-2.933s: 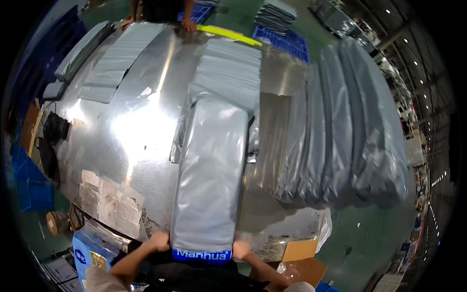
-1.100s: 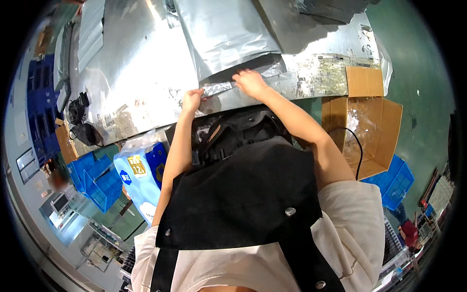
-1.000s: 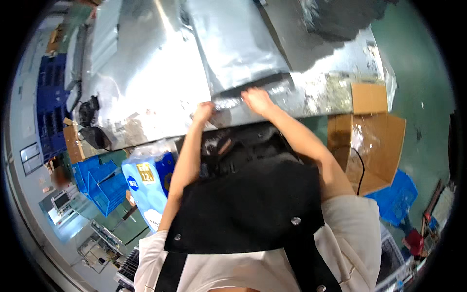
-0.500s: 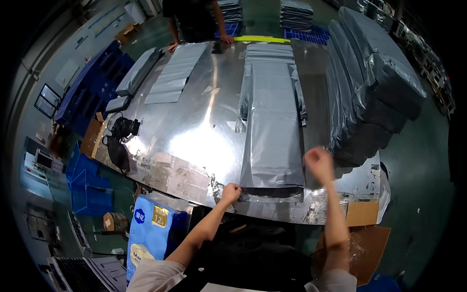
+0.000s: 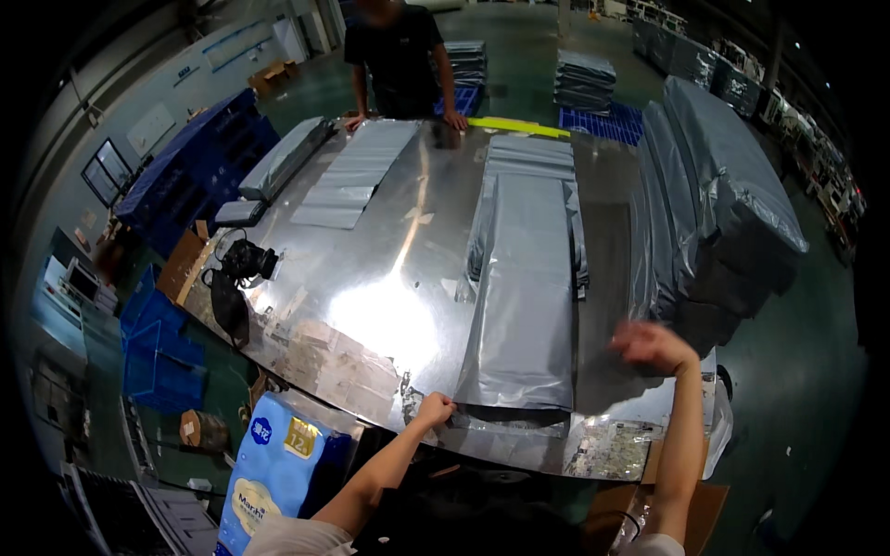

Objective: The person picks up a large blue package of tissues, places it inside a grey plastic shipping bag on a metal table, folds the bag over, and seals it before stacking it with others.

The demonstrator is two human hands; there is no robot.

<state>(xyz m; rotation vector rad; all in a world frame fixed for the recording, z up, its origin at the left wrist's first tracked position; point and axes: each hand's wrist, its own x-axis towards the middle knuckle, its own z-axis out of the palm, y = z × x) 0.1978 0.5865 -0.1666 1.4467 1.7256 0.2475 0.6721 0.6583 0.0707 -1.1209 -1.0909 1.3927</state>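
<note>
A long grey plastic bag [image 5: 524, 324] lies lengthwise on top of a stack of grey plastic bags [image 5: 530, 156] on the metal table. My left hand [image 5: 434, 409] is closed at the bag's near left corner, its fingers pinched on the edge. My right hand [image 5: 654, 347] hangs to the right of the bag, apart from it. Its fingers are blurred by motion but look stretched out toward the bag, with nothing seen in them. A clear-looking strip of film shows beneath the bag's near edge.
Tall grey bag piles [image 5: 714, 204] stand along the right side. More flat grey bags [image 5: 357, 171] lie at the far left. A person [image 5: 399, 60] leans on the far edge. Black cables [image 5: 243, 261] sit on the left; a blue package [image 5: 273, 463] stands below the near edge.
My right hand has moved right, away from the bag's edge, and its fingers have spread. The left hand stays at the corner. The whole view has tilted upward.
</note>
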